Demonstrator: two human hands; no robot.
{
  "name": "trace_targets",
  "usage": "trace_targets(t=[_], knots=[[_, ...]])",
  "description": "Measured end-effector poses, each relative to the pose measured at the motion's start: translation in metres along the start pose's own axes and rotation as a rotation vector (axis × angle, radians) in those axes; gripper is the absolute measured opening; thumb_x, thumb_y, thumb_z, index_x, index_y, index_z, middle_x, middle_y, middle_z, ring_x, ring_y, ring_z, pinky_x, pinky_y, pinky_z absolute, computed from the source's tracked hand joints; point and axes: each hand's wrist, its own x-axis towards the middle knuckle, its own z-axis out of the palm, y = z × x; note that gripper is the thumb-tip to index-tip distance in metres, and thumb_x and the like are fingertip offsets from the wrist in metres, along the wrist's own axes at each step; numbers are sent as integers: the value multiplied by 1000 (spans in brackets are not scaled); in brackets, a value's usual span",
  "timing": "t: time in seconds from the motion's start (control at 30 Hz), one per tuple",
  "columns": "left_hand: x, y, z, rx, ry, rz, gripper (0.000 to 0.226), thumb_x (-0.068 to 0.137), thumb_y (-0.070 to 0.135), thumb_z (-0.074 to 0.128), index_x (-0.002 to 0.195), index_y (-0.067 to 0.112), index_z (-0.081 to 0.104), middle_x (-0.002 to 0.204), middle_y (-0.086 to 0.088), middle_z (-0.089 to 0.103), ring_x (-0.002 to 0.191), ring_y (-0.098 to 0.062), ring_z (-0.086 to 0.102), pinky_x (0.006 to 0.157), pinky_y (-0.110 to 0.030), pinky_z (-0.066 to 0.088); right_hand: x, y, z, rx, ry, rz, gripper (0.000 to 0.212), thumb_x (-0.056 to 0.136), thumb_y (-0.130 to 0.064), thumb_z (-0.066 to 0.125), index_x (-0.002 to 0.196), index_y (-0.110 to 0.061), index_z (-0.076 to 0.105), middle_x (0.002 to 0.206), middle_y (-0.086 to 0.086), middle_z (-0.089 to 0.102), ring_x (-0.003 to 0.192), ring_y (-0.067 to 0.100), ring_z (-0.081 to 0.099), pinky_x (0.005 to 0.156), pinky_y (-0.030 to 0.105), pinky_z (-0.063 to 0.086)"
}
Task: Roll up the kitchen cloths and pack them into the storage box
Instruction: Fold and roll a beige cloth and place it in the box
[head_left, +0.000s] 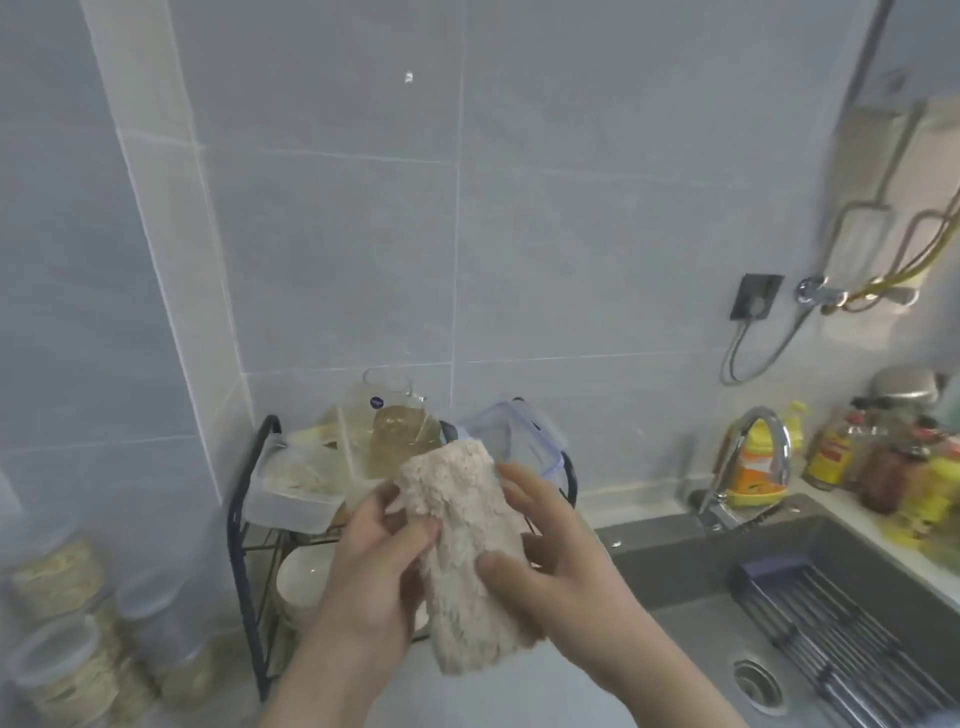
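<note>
My left hand (384, 556) and my right hand (556, 551) both hold the fluffy pale pink kitchen cloth (467, 519). It is rolled into a fat tube. My left fingers curl round one side and my right thumb presses on the front, low down. Both hands are closed tight on the roll, one on each side.

The roll is up in the air in front of the black wire rack (240, 519). Its long way runs from me towards the rack, and the far end points up at it.

On the right end of the rack sits the see-through plastic storage box with blue clips (524, 434). It is just behind the far end of the roll, so I think I must push the roll forward and a bit right. My right hand is nearer the box. I cannot tell if its lid is on.

Other see-through plastic tubs (291, 483) crowd the left of the rack and could get bumped. Right of the rack is the grey sink (691, 566) with a shiny curved tap (763, 426).
</note>
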Motion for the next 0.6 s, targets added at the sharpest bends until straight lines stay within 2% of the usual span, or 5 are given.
trace_targets(t=[0.1,0.23,0.3,0.47,0.6], knots=[[-12,13,31,44,-67,17,61,65,5,73,121,15,54,109,-22,69,100,-42,66,90,-60,49,-19,-28,-5,5,77,-5,58,75,-17,65,113,-59,54,113,-19,64,99,13,67,83,43,58],[-35,4,67,73,-137,9,49,68,16,71,113,21,54,97,-18,72,90,-37,69,83,-54,53,-54,-40,-27,-7,297,-42,56,73,-12,64,114,-50,58,117,-10,65,101,20,67,88,47,55],[-44,-11,85,81,-196,-6,57,61,5,82,109,23,57,93,-14,74,83,-31,70,74,-45,54,-78,-38,-44,-38,391,-31,57,73,-12,64,120,-44,57,121,-6,64,102,23,67,90,50,53],[-71,-72,142,76,-369,-105,39,62,0,64,99,12,59,75,-10,73,57,-13,67,45,-21,52,-155,-29,-98,-169,580,84,60,66,-29,66,121,-50,52,122,-14,62,101,15,67,90,36,52],[-94,-125,213,200,-527,-178,35,79,-30,48,89,4,54,60,-7,71,46,-8,64,44,-14,50,-213,-26,-152,-162,757,153,61,63,-34,66,119,-54,52,120,-20,62,102,5,66,95,33,51]])
